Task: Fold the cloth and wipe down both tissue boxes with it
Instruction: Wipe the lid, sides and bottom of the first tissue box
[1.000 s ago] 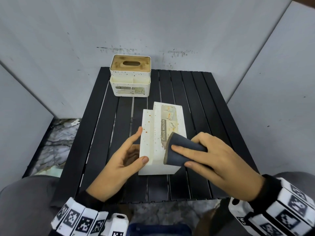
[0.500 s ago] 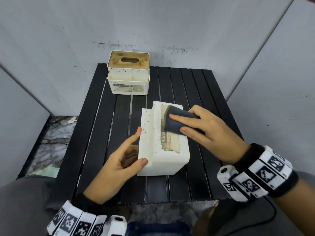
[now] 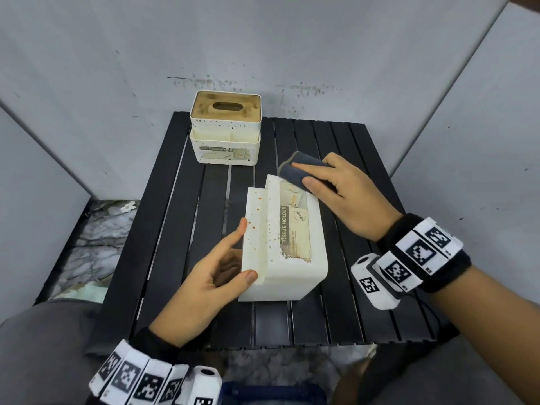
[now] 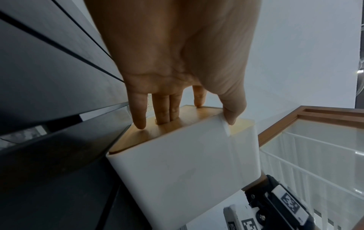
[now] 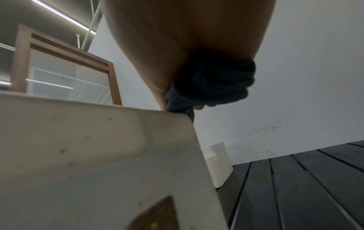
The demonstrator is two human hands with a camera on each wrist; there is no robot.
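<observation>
fingers (image 4: 138, 112) of the left hand (image 3: 210, 276) press straight against the wooden end of the near tissue box (image 3: 292, 258) lying on the slatted table (image 3: 181, 229); right hand (image 3: 342, 197) grips the folded cloth (image 3: 295, 172) at its far end. second tissue box (image 3: 225, 133) stands upright behind.

right hand (image 3: 344, 197) hiding most of cloth (image 3: 295, 171), label (image 3: 295, 232) fine print illegible
</observation>
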